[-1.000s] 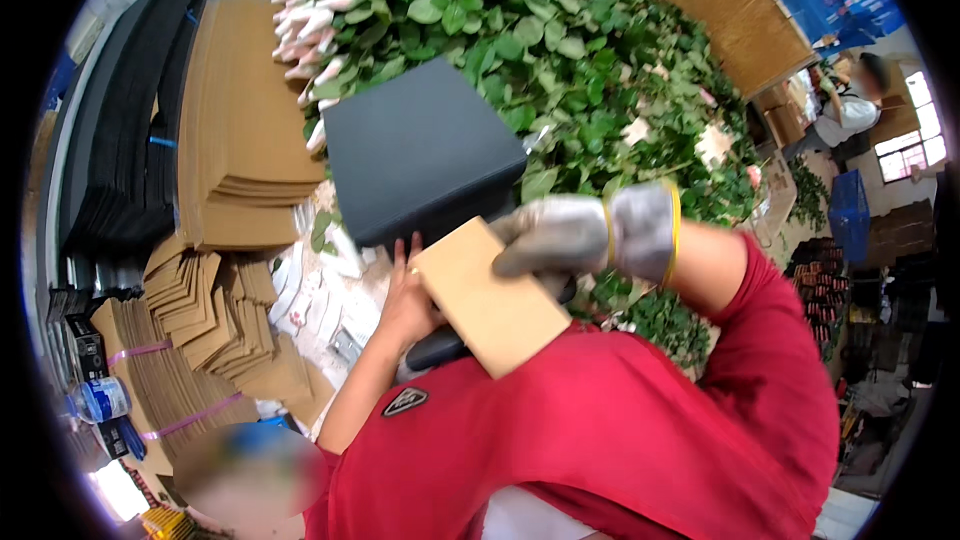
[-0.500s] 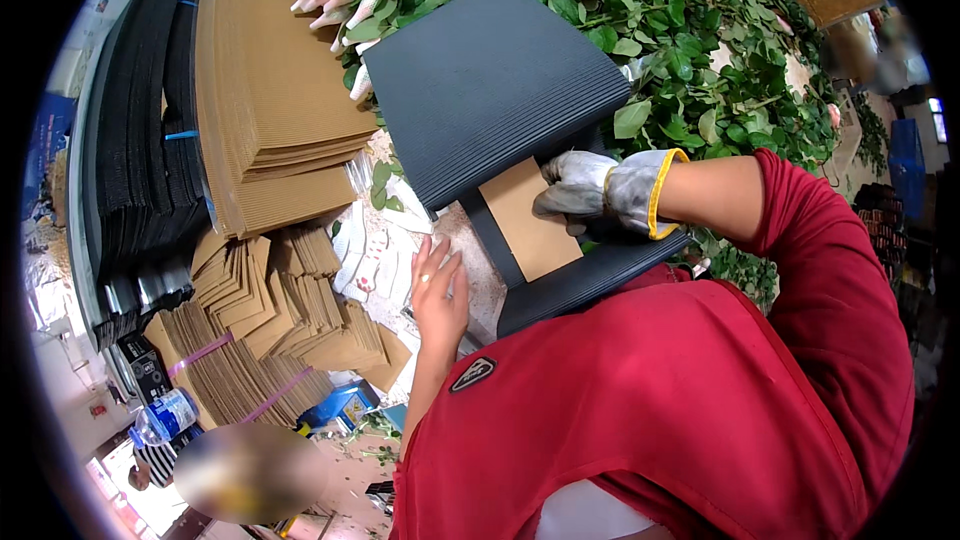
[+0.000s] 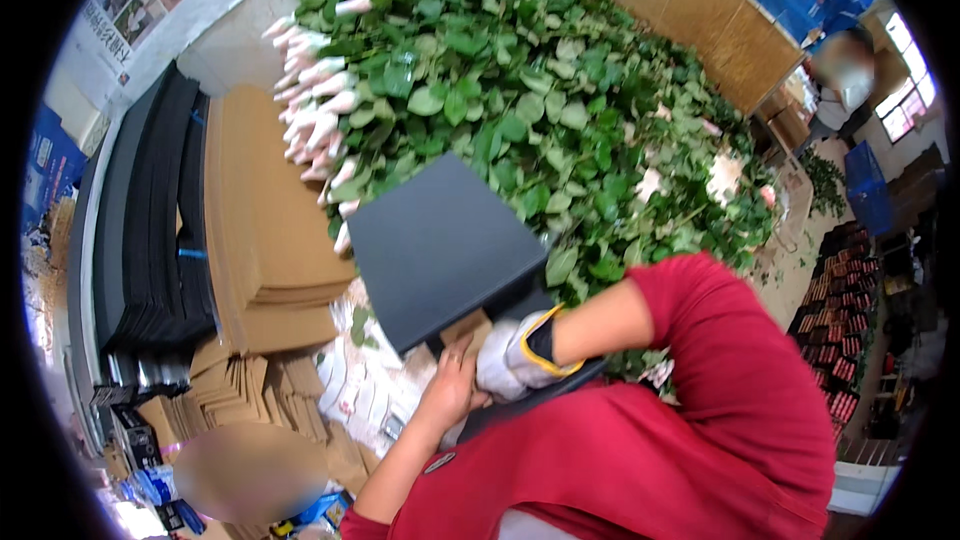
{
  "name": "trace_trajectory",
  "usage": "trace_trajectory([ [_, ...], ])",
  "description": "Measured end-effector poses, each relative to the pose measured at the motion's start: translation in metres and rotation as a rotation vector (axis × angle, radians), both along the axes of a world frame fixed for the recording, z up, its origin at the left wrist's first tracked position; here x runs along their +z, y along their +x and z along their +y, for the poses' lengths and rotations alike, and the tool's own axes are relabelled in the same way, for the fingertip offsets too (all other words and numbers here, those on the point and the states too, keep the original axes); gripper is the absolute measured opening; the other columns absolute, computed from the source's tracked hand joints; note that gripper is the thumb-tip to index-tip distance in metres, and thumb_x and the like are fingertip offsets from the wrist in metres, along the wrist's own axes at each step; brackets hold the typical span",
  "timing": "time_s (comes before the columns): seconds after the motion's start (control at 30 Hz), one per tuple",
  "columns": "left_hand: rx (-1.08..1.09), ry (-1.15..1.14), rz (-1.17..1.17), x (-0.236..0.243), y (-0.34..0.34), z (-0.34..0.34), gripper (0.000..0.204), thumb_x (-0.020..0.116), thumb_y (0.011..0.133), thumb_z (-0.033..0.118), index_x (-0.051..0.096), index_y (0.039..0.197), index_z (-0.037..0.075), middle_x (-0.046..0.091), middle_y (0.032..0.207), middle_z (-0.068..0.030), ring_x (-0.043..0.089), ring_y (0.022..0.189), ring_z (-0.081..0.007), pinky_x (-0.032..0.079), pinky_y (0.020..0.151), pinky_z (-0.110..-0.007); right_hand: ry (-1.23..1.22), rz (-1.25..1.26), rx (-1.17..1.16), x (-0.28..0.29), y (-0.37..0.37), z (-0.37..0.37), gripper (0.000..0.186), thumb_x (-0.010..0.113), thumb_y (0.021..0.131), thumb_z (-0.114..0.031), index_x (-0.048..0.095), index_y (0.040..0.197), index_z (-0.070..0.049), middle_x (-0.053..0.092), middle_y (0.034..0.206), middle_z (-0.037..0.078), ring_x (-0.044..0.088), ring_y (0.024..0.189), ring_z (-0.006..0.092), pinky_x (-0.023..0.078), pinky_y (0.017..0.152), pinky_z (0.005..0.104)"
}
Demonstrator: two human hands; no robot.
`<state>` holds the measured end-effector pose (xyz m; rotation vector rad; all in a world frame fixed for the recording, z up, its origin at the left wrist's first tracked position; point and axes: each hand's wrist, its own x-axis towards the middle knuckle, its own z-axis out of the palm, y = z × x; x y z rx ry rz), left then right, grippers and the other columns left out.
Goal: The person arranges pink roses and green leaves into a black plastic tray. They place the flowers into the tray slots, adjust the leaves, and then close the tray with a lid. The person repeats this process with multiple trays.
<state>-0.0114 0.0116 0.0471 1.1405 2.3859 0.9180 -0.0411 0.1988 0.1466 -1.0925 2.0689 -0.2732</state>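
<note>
A black ribbed sheet (image 3: 440,245) lies tilted over the edge of the flower heap in front of me. A brown cardboard piece (image 3: 466,326) pokes out from under its lower edge. My right hand (image 3: 512,358), in a white glove with a yellow cuff, is closed on that cardboard just below the sheet. My bare left hand (image 3: 450,392) lies beside the glove with its fingers reaching up to the cardboard; its grip is hidden. A second dark sheet (image 3: 535,392) shows under both hands.
A big heap of cut roses (image 3: 520,90) with green leaves and pale pink buds fills the top. Stacks of flat brown cardboard (image 3: 265,230), black sheets (image 3: 150,240) and folded cartons (image 3: 245,390) stand at left. Another person (image 3: 840,70) is at the far upper right.
The brown cardboard has slid further under the black sheet, so only a corner shows. My left hand has moved up next to the gloved right hand. The view has swung toward the flowers.
</note>
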Motion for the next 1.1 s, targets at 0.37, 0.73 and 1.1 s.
trace_trajectory([
  [0.37, 0.208, 0.267, 0.095, -0.027, 0.032, -0.002, 0.016, 0.077, 0.07, 0.0, 0.072, 0.084, 0.006, 0.072, 0.09, -0.0069, 0.07, 0.089, -0.0259, 0.058, 0.079, -0.033, 0.078, 1.332, -0.849, -0.028, -0.226, 0.152, 0.025, 0.061, 0.081, -0.013, 0.066, 0.105, -0.007, 0.06, 0.114, 0.015, 0.051, 0.115, 0.0344, 0.044, 0.095, 0.0492],
  [0.73, 0.257, 0.215, 0.131, -0.015, 0.036, 0.0, 0.005, 0.071, 0.076, 0.004, 0.069, 0.08, 0.005, 0.071, 0.09, -0.0069, 0.067, 0.091, -0.0265, 0.054, 0.081, -0.037, 0.727, 1.304, -1.153, 0.072, -0.186, 0.301, 0.016, 0.054, 0.089, -0.014, 0.069, 0.093, -0.008, 0.069, 0.092, 0.012, 0.067, 0.083, 0.0229, 0.053, 0.078, 0.0433],
  [1.1, 0.23, 0.343, -0.458, -0.028, 0.03, -0.02, 0.071, 0.081, 0.07, 0.007, 0.053, 0.135, 0.005, 0.063, 0.119, -0.0114, 0.06, 0.113, -0.0255, 0.046, 0.098, -0.033, 0.383, 1.162, -0.704, 0.048, 0.093, 0.225, 0.027, 0.064, 0.076, -0.012, 0.065, 0.103, -0.008, 0.066, 0.091, 0.007, 0.066, 0.081, 0.0285, 0.055, 0.072, 0.0411],
])
